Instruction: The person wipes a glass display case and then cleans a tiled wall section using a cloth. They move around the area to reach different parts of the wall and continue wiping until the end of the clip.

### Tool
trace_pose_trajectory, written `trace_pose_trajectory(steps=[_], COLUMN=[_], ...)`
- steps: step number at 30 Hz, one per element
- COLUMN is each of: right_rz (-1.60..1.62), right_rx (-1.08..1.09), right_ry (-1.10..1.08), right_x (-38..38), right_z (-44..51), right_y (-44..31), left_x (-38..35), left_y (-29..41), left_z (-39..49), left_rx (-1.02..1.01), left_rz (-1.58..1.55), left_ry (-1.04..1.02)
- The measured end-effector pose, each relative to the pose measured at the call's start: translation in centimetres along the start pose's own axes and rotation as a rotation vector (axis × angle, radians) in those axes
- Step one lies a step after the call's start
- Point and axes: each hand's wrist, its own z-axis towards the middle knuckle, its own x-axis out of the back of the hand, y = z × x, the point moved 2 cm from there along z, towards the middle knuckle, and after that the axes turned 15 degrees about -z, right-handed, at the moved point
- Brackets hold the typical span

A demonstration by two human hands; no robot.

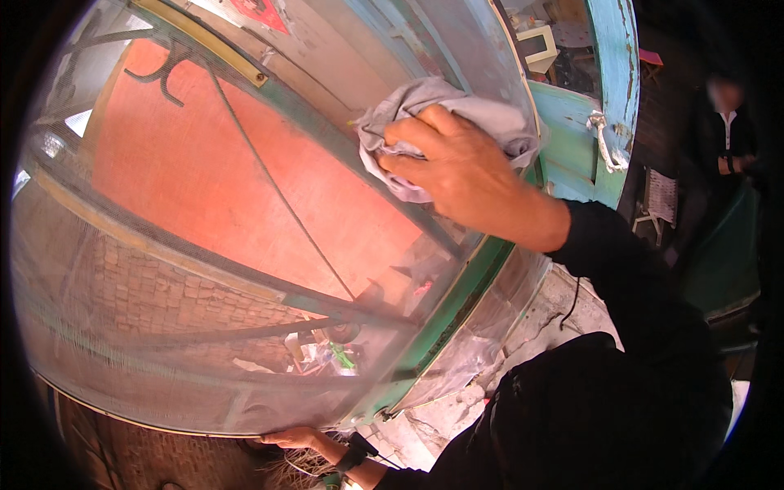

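Note:
My right hand (456, 165) presses a bunched grey-lilac cloth (422, 101) against the upper part of a screen door. Its fingers are curled into the folds. The door has a worn green frame (456, 306) and a see-through mesh or plastic sheet (202, 349) with a pale edging. My left hand (297, 437) grips the door's outer edge low in the view, with a dark band on the wrist; some of its fingers are hidden behind the edge. Through the sheet show a large orange panel (257, 165), a diagonal cord (263, 162) and dark curved metalwork (162, 76).
A peeling blue-green door with glass and a white handle (606, 144) stands at the right. Beyond it are a folding stool (660, 196) and a person (727, 135) in dark clothing. Twigs (297, 465) lie below my left hand, beside cracked pale paving (422, 422).

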Motion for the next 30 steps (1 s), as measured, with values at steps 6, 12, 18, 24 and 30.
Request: trace_pose_trajectory(steps=[6, 12, 18, 24, 30], right_rz=[0.134, 0.191, -0.047, -0.063, 0.264], right_rx=[-0.222, -0.188, 0.022, -0.429, -0.202], right_ry=[0.158, 0.269, 0.213, 0.486, 0.509], right_x=[2.9, -0.2, -3.9, -1.3, 0.8], right_z=[0.6, -0.3, -3.0, -2.6, 0.6], right_y=[5.8, 3.7, 3.9, 11.4, 3.6], left_x=[0.0, 0.6, 0.9, 0.9, 0.3], left_y=[0.1, -1.7, -3.5, -3.0, -2.4], left_z=[0.0, 1.0, 1.9, 1.5, 1.3], left_rx=[0.05, 0.085, 0.141, 0.137, 0.138], left_rz=[-0.147, -0.08, -0.05, -0.008, -0.098], left_ry=[0.017, 0.071, 0.002, 0.005, 0.022])
